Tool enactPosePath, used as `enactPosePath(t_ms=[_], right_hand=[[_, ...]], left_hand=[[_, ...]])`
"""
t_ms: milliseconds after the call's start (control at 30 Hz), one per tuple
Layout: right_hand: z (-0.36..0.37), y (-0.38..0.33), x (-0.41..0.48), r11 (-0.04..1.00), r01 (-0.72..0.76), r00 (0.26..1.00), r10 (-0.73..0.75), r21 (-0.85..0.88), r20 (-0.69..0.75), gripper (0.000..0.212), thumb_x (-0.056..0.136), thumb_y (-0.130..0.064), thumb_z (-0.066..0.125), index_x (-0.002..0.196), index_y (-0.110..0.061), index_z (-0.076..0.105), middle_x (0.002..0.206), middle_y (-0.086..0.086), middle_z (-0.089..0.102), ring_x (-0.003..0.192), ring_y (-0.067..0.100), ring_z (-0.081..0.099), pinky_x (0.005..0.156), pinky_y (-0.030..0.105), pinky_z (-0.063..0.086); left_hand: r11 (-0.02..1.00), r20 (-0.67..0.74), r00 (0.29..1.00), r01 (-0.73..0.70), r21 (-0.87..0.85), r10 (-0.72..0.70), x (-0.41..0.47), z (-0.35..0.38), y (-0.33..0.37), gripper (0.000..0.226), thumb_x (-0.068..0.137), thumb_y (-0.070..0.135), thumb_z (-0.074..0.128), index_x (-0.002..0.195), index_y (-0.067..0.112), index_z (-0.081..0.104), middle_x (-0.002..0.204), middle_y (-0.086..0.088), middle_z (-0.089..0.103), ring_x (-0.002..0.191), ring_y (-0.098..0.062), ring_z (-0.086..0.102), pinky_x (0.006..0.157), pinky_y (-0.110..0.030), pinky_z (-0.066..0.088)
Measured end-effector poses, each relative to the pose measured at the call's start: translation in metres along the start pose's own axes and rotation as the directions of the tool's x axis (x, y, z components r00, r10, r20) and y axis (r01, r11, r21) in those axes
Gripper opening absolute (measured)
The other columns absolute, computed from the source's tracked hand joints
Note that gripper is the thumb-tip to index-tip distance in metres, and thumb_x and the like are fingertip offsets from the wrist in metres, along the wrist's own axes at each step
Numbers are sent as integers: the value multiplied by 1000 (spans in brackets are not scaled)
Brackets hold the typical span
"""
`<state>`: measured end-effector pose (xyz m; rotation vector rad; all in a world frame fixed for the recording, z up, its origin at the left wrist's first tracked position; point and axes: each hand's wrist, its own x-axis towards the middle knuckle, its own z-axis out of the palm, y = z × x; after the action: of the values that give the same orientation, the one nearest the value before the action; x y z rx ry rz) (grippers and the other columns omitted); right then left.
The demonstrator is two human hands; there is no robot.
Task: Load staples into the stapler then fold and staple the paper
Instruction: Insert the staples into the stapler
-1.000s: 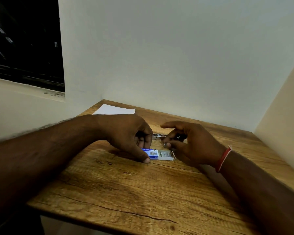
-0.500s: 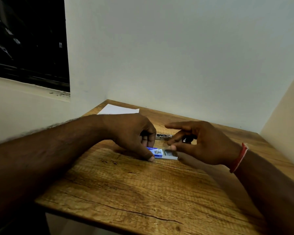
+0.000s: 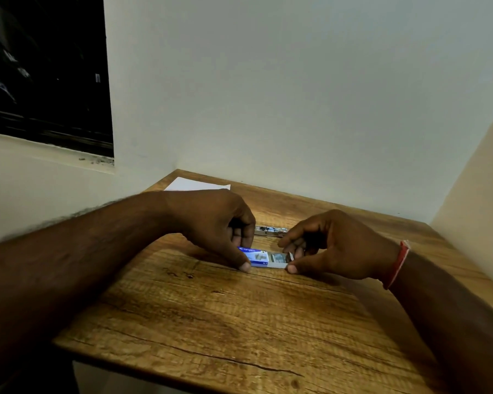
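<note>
Table [image 3: 239, 322] hemmed by walls [image 3: 296, 95]; left hand [image 3: 214, 220] pinches staple box [image 3: 256, 257], right hand [image 3: 333, 245] its tray [image 3: 278, 258].

The counter [image 3: 239, 322] before me is brown wood with heavy grain, and a dark crack [image 3: 239, 362] runs across it toward six o'clock. A pale wall [image 3: 296, 95] rises at twelve o'clock, meeting the counter's far edge. At three o'clock a cream side wall [image 3: 478, 180] closes in. At ten o'clock sits a dark window [image 3: 40, 66], its light sill [image 3: 40, 155] carrying dark specks [image 3: 100, 160] near the corner.
</note>
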<state>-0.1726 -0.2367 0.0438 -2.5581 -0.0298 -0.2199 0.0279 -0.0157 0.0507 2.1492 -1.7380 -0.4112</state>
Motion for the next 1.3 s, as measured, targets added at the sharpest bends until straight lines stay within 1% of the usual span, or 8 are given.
enactPosePath(t_ms=[133, 300, 400, 567, 767, 933, 1100, 1300], right_hand=[[1, -1, 0, 1000, -7, 1000, 7, 26, -11, 42, 77, -19, 101, 116, -25, 86, 96, -11, 85, 87, 10, 81, 80, 21, 63], [3, -3, 2, 999, -18, 1000, 19, 44, -20, 41, 78, -17, 100, 116, -24, 85, 98, -6, 85, 86, 13, 81, 81, 26, 66], [4, -6, 3, 999, -21, 999, 22, 42, -25, 43, 78, -17, 100, 118, -24, 84, 96, -7, 85, 84, 11, 80, 76, 20, 62], [10, -9, 5, 1000, -20, 999, 21, 23, -40, 50, 76, -23, 101, 122, -25, 83, 98, -11, 85, 86, 8, 81, 77, 20, 63], [9, -6, 5, 999, -39, 997, 41, 26, -68, 26, 73, -29, 102, 92, -23, 86, 92, -8, 85, 87, 10, 81, 87, 38, 69], [8, -3, 6, 999, -40, 999, 41, 34, -36, 27, 74, -27, 102, 98, -23, 90, 95, -6, 87, 90, 13, 83, 92, 46, 68], [6, 1, 5, 999, -19, 1000, 20, 44, -20, 23, 80, -21, 99, 101, -23, 90, 101, -7, 87, 93, 13, 82, 93, 45, 68], [8, -2, 5, 1000, 4, 1000, -4, -3, -30, 18, 83, -23, 97, 99, -27, 91, 100, -13, 86, 94, 6, 80, 91, 39, 67]], left_hand=[[1000, -9, 1000, -2, 2, 2, 0, 0, 1, 31, 83, 45, 98, 102, 25, 83, 82, 15, 77, 70, 5, 69, 62, -11, 52], [1000, -26, 1000, 7, -7, -7, 2, 2, 4, 29, 85, 44, 96, 103, 25, 84, 82, 15, 78, 70, 6, 70, 63, -13, 54], [1000, -28, 1000, 7, -8, -8, 2, 3, 6, 29, 86, 44, 96, 104, 25, 85, 85, 12, 79, 71, 5, 70, 64, -13, 54], [1000, -40, 999, 4, 4, -4, 0, 5, 7, 29, 85, 45, 96, 103, 24, 85, 86, 9, 80, 68, 5, 69, 65, -18, 54], [1000, -46, 999, 4, 11, -4, 0, 5, 7, 31, 84, 47, 96, 102, 25, 85, 89, 6, 82, 70, 3, 69, 68, -21, 56], [1000, -43, 999, 13, -2, -13, 1, 6, 7, 31, 84, 47, 96, 103, 26, 84, 90, 7, 82, 72, 2, 70, 70, -24, 58], [1000, -44, 999, 21, 3, -21, 2, 6, 8, 31, 85, 47, 95, 104, 25, 84, 90, 8, 81, 71, 3, 69, 69, -23, 57], [1000, -52, 999, 13, -11, -14, 4, 8, 8, 30, 86, 45, 95, 105, 23, 84, 89, 7, 80, 69, 5, 68, 65, -16, 54]])
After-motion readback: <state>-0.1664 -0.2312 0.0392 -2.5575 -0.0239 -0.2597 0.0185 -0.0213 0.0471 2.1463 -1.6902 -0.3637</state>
